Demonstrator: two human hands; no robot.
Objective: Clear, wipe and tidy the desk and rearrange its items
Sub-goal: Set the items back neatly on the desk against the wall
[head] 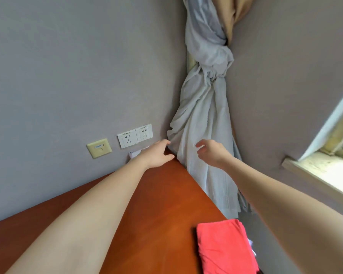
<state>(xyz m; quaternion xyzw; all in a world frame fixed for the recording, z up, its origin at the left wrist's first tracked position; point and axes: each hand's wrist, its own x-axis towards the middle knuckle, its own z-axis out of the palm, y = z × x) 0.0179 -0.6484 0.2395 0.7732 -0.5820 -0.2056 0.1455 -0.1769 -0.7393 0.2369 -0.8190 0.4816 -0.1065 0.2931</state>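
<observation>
Left hand [158,153] at the far corner of the orange-brown desk [156,214], twelve o'clock, fingers outstretched, holding nothing. Right hand [212,153] just beside at one o'clock, fingers loosely curled, empty, before a knotted grey curtain [202,115]. Folded pink cloth [226,248] on the desk at five o'clock.

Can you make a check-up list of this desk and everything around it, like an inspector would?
Surface: reddish-brown desk, pushed into the wall corner.
Job's things: folded red cloth lies at the desk's near right edge.
Clutter: small white item behind the desk's far edge; too small to tell.
Hands: left hand open at the desk's far corner; right hand loosely curled, holding nothing, by the curtain.
Cables: nothing seen.
Surroundings: knotted grey curtain, two white sockets, beige wall plate, window.
</observation>
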